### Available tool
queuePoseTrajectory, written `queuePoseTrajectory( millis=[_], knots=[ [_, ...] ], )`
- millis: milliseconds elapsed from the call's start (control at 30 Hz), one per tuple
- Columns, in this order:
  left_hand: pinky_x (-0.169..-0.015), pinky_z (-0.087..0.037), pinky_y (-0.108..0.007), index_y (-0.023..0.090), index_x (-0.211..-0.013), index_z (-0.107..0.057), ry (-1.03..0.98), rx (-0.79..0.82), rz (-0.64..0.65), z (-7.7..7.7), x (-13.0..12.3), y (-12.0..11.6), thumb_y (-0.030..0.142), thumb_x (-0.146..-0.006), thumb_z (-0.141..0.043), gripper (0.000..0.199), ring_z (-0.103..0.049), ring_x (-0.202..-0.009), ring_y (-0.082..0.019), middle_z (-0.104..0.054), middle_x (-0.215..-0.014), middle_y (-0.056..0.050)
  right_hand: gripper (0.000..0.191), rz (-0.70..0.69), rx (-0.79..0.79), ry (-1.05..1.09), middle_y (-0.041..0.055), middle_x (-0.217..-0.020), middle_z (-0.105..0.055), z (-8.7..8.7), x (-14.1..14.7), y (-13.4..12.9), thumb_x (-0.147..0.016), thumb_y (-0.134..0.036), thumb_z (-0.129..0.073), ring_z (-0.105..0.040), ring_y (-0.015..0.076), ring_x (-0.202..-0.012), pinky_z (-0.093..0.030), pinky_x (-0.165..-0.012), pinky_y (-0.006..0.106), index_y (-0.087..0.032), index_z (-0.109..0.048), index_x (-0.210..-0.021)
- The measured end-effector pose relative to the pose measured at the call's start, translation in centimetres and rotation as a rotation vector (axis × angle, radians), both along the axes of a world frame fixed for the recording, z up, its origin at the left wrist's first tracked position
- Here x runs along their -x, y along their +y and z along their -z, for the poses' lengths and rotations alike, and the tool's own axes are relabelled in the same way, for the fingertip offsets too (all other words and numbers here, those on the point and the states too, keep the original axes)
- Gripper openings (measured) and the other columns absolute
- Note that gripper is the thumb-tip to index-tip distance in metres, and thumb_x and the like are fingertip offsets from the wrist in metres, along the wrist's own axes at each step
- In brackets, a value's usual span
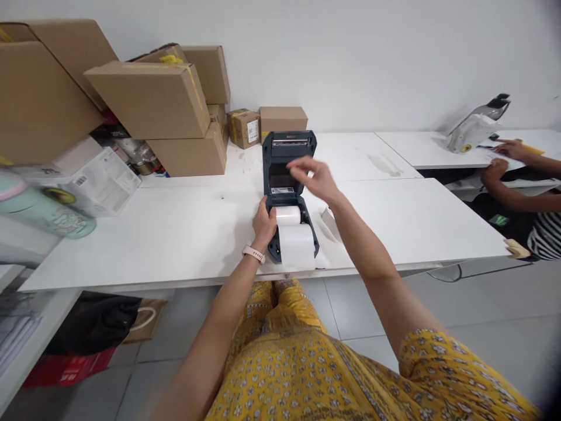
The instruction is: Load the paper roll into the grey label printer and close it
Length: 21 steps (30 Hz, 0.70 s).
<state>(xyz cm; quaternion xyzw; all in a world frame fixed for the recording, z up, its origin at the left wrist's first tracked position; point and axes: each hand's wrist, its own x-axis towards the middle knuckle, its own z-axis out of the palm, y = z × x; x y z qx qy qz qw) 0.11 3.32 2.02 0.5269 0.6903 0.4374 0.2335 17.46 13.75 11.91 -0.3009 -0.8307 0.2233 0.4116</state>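
A dark label printer (pixel 290 153) stands on the white table with its lid raised. Inside it lies a roll of white labels (pixel 288 215), and a white strip (pixel 297 245) hangs over the printer's front edge. My left hand (pixel 264 224) grips the left side of the printer beside the roll, its fingertips at the roll's left end. In front of the raised lid is my right hand (pixel 314 177), fingers bent and bunched, slightly blurred; whether anything is between them cannot be made out.
Cardboard boxes (pixel 149 102) are stacked at the back left, near a mint bottle (pixel 46 204). A small white piece (pixel 329 222) lies right of the printer. Another person's hands (pixel 511 153) are at the far right, by a bagged item (pixel 471 133).
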Motion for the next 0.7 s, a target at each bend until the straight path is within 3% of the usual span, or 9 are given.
queuePoseTrajectory(
  millis=[100, 200, 300, 400, 467, 533, 633, 700],
  knots=[
    [-0.125, -0.04, -0.048, 0.02, -0.153, -0.051, 0.055, -0.025, 0.044, -0.1, 0.0, 0.0, 0.024, -0.1, -0.045, 0.054, -0.053, -0.149, -0.03, -0.057, -0.16, -0.012, 0.057, 0.258, -0.229, 0.091, 0.0102, -0.137, -0.069, -3.3, -0.1, 2.8, -0.105, -0.069, -0.039, -0.06, 0.0292, -0.134, -0.045, -0.121, 0.052, -0.026, -0.067, -0.128],
    [-0.127, -0.037, -0.05, 0.016, -0.15, -0.054, 0.086, -0.035, 0.074, -0.1, 0.2, 0.0, 0.022, -0.099, -0.046, 0.053, -0.049, -0.151, -0.032, -0.057, -0.158, -0.016, 0.07, 0.272, -0.273, -0.089, 0.0134, -0.144, -0.064, -5.2, 0.8, 5.8, -0.104, -0.076, -0.023, -0.051, 0.0314, -0.144, -0.038, -0.124, 0.055, -0.025, -0.063, -0.134],
    [-0.125, -0.038, -0.054, 0.018, -0.145, -0.058, 0.15, -0.063, 0.09, -0.5, 0.5, 0.0, 0.023, -0.093, -0.057, 0.052, -0.042, -0.153, -0.035, -0.057, -0.156, -0.016, 0.08, 0.262, -0.214, -0.245, 0.015, -0.133, -0.068, -5.5, 1.9, 7.6, -0.103, -0.077, -0.007, -0.058, 0.0312, -0.134, -0.043, -0.119, 0.054, -0.024, -0.064, -0.123],
    [-0.116, -0.045, -0.053, 0.018, -0.125, -0.069, 0.319, -0.147, 0.126, -1.8, 0.2, -0.2, 0.022, -0.088, -0.064, 0.038, -0.05, -0.14, -0.037, -0.066, -0.137, -0.017, 0.08, 0.309, -0.181, -0.298, 0.0155, -0.123, -0.07, -5.5, 2.4, 7.9, -0.102, -0.077, -0.005, -0.063, 0.0319, -0.121, -0.047, -0.111, 0.053, -0.024, -0.065, -0.111],
    [-0.109, -0.049, -0.049, 0.019, -0.105, -0.074, 0.435, -0.172, 0.226, -2.8, -0.5, -0.7, 0.022, -0.09, -0.061, 0.02, -0.059, -0.124, -0.034, -0.072, -0.117, -0.015, 0.078, 0.323, -0.172, -0.318, 0.0158, -0.12, -0.071, -5.7, 2.3, 7.5, -0.103, -0.076, -0.006, -0.064, 0.033, -0.118, -0.049, -0.108, 0.053, -0.024, -0.064, -0.107],
    [-0.106, -0.05, -0.047, 0.019, -0.095, -0.075, 0.505, -0.122, 0.391, -3.5, -1.4, -1.5, 0.026, -0.095, -0.056, 0.02, -0.063, -0.116, -0.032, -0.075, -0.108, -0.014, 0.076, 0.323, -0.156, -0.333, 0.0157, -0.119, -0.071, -5.9, 2.1, 7.0, -0.104, -0.074, -0.007, -0.065, 0.0336, -0.118, -0.049, -0.106, 0.053, -0.024, -0.064, -0.107],
    [-0.107, -0.052, -0.047, 0.016, -0.109, -0.076, 0.534, 0.032, 0.629, -3.4, -2.6, -3.3, 0.042, -0.101, -0.053, 0.036, -0.067, -0.122, -0.034, -0.077, -0.12, -0.016, 0.076, 0.322, -0.134, -0.336, 0.0153, -0.12, -0.07, -6.3, 1.9, 6.4, -0.105, -0.074, -0.007, -0.065, 0.0341, -0.12, -0.05, -0.105, 0.053, -0.023, -0.064, -0.11],
    [-0.114, -0.047, -0.051, 0.013, -0.131, -0.069, 0.564, 0.068, 0.69, -2.7, -3.2, -4.9, 0.051, -0.102, -0.052, 0.051, -0.062, -0.135, -0.037, -0.07, -0.14, -0.019, 0.077, 0.317, -0.133, -0.33, 0.015, -0.119, -0.07, -6.4, 1.9, 6.1, -0.104, -0.075, -0.007, -0.066, 0.0343, -0.119, -0.05, -0.104, 0.053, -0.023, -0.064, -0.11]
  ],
)
